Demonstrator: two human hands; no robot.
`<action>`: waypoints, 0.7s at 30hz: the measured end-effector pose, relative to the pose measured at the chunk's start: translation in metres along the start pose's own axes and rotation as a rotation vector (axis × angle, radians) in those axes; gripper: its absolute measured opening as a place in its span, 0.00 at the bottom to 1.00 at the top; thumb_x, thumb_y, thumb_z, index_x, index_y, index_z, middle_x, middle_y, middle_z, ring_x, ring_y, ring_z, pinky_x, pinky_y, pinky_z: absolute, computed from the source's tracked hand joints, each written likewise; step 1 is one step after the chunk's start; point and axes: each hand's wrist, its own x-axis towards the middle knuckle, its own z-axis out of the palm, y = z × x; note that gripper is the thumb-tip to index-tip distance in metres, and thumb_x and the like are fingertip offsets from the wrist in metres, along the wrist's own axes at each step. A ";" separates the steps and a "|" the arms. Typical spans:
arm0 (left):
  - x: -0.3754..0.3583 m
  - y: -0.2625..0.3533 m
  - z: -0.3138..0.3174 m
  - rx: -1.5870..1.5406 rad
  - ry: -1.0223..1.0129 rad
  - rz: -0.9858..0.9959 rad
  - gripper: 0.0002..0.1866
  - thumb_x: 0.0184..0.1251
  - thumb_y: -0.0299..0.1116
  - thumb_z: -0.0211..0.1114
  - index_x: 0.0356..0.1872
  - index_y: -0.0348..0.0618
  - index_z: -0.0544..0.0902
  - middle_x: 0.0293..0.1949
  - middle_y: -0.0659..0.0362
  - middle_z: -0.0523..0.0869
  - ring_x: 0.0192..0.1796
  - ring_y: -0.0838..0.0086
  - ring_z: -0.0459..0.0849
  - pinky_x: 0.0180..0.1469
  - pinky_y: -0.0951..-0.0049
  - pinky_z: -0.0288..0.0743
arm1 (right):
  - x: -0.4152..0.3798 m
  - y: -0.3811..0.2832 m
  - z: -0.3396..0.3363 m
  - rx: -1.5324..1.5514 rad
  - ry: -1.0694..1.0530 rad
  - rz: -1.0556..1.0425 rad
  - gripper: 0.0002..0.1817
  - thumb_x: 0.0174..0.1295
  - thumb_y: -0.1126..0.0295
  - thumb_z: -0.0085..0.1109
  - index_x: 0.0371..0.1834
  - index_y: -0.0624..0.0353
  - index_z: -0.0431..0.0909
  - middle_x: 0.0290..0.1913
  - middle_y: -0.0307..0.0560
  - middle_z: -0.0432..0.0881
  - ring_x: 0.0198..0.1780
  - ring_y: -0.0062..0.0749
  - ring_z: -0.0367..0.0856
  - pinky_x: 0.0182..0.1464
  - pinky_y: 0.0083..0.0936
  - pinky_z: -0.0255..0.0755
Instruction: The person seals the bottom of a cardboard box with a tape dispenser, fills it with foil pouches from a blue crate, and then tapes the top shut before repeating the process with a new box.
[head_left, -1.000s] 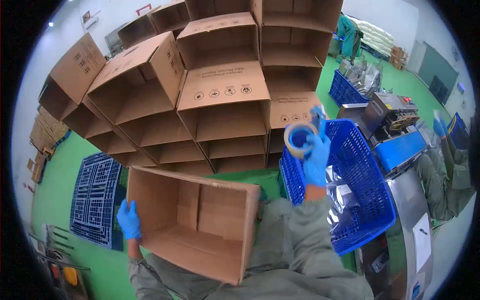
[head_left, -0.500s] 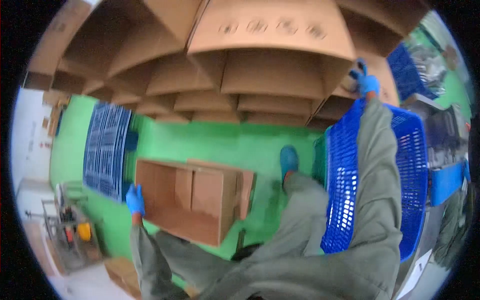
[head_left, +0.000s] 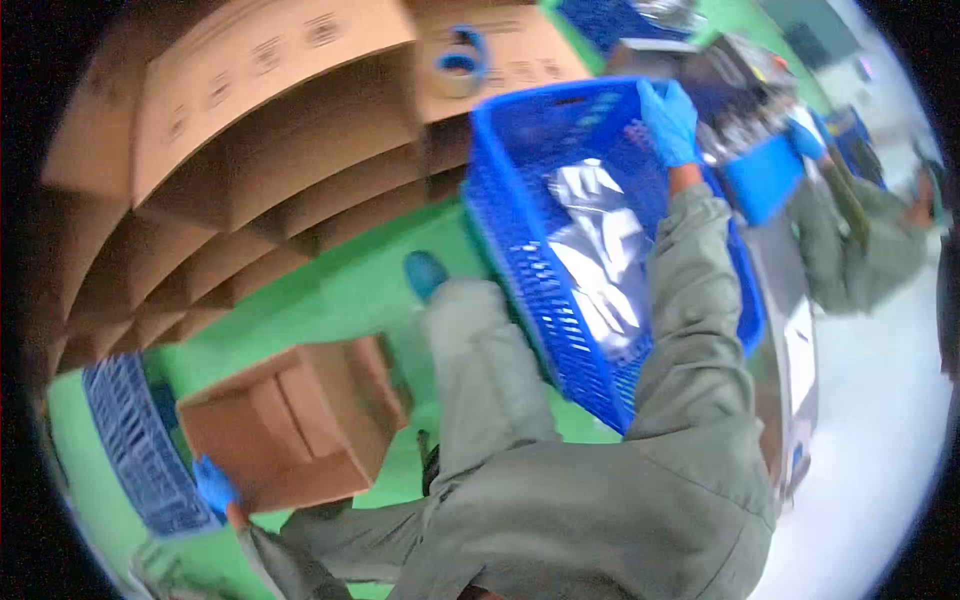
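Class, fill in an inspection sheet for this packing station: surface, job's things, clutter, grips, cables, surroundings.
Surface: green floor, bare around the open box.
Job's things: open cardboard box on its side; blue crate holding silver pouches.
Clutter: tape roll resting on the stacked cartons.
Grips: left hand grips the box's edge; right hand grips the crate's far rim.
Cables: nothing seen.
Surroundings: blue pallet at left; a co-worker at a machine on the right.
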 end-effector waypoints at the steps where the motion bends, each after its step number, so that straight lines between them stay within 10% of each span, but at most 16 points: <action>1: 0.009 -0.015 0.005 -0.085 -0.048 0.045 0.29 0.79 0.49 0.50 0.64 0.30 0.75 0.58 0.38 0.81 0.59 0.44 0.81 0.61 0.57 0.74 | -0.015 0.039 -0.011 -0.060 0.006 0.093 0.30 0.61 0.46 0.55 0.47 0.66 0.83 0.45 0.68 0.85 0.49 0.61 0.84 0.53 0.46 0.76; 7: -0.018 0.004 -0.019 -0.251 0.238 0.110 0.31 0.76 0.50 0.55 0.66 0.31 0.72 0.65 0.40 0.77 0.65 0.47 0.75 0.66 0.57 0.68 | -0.177 0.278 0.009 -0.068 -0.220 0.794 0.21 0.53 0.58 0.64 0.45 0.61 0.86 0.45 0.63 0.86 0.53 0.57 0.84 0.52 0.46 0.76; 9: -0.048 0.035 -0.051 -0.274 0.300 0.066 0.31 0.75 0.49 0.57 0.66 0.30 0.73 0.65 0.40 0.76 0.65 0.47 0.75 0.67 0.57 0.67 | -0.231 0.287 0.017 -0.430 -0.661 -0.159 0.19 0.50 0.62 0.69 0.45 0.58 0.84 0.41 0.59 0.86 0.43 0.45 0.86 0.48 0.40 0.78; 12: -0.114 0.073 -0.083 -0.106 0.456 0.058 0.30 0.70 0.43 0.65 0.65 0.32 0.74 0.63 0.40 0.78 0.64 0.47 0.76 0.68 0.55 0.67 | -0.221 0.247 0.092 -0.438 -0.918 0.109 0.20 0.53 0.60 0.67 0.47 0.60 0.83 0.41 0.59 0.86 0.43 0.47 0.86 0.47 0.41 0.78; 17: -0.208 0.156 -0.116 -0.241 0.611 0.203 0.26 0.63 0.35 0.69 0.62 0.40 0.77 0.62 0.43 0.78 0.65 0.46 0.73 0.69 0.50 0.64 | -0.199 0.191 0.165 -0.549 -0.955 -0.268 0.23 0.57 0.56 0.63 0.49 0.63 0.82 0.42 0.60 0.86 0.43 0.49 0.85 0.46 0.43 0.79; 21: -0.268 0.256 -0.117 -0.498 -0.044 0.292 0.46 0.48 0.57 0.74 0.65 0.37 0.74 0.56 0.42 0.82 0.55 0.47 0.82 0.58 0.52 0.75 | -0.157 0.190 0.137 -0.769 -0.720 -0.478 0.25 0.61 0.54 0.61 0.51 0.65 0.80 0.43 0.61 0.85 0.43 0.51 0.85 0.46 0.44 0.79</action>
